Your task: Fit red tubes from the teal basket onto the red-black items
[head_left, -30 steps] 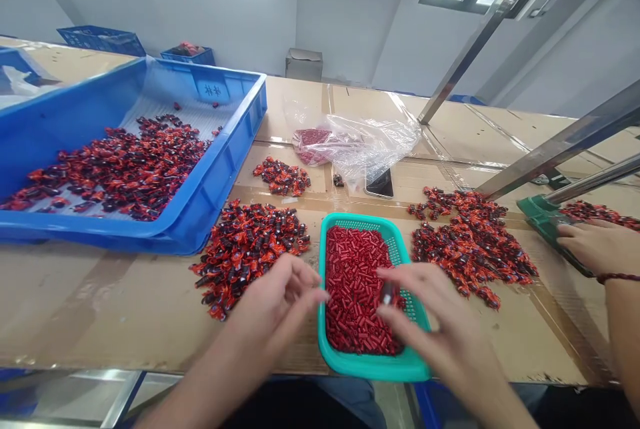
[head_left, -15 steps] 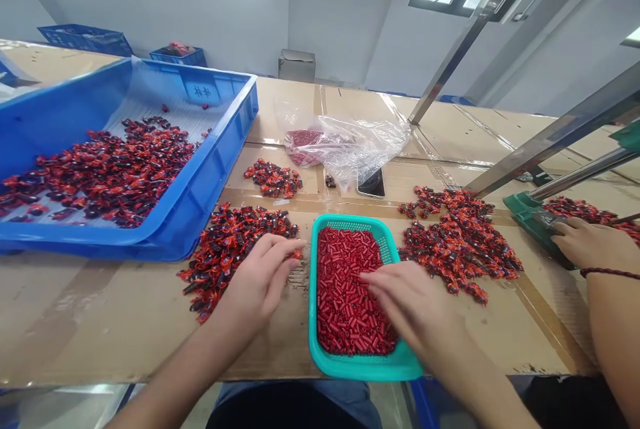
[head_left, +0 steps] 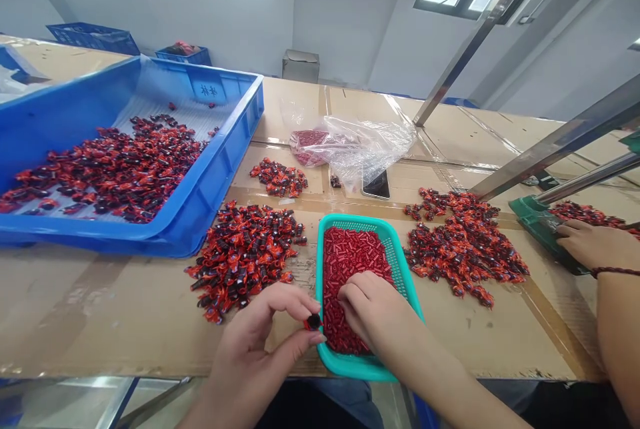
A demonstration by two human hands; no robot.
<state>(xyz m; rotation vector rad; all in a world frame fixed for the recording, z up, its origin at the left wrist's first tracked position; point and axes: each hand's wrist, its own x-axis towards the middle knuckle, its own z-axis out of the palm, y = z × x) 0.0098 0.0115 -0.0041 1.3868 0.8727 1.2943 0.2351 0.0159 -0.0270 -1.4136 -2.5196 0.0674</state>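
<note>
My left hand (head_left: pixel 260 342) is pinched on one small black and red part (head_left: pixel 313 321), held at the near left rim of the teal basket (head_left: pixel 405 269). My right hand (head_left: pixel 373 312) reaches down into the basket with curled fingers among the small red tubes (head_left: pixel 350 252); whatever they grip is hidden. A pile of black and red parts (head_left: pixel 245 256) lies just left of the basket, and a second pile (head_left: pixel 463 246) lies to its right.
A large blue crate (head_left: pixel 220 156) with more parts stands at the left. A clear plastic bag (head_left: pixel 360 139), a phone (head_left: pixel 377 184) and a small pile (head_left: pixel 280 177) lie behind the basket. Another person's hand (head_left: pixel 595 246) rests on a green tool (head_left: pixel 537 219) at the right. Metal bars cross overhead.
My left hand has come back from the left pile with one part pinched in its fingers. My right hand has moved left and dipped into the red tubes.
</note>
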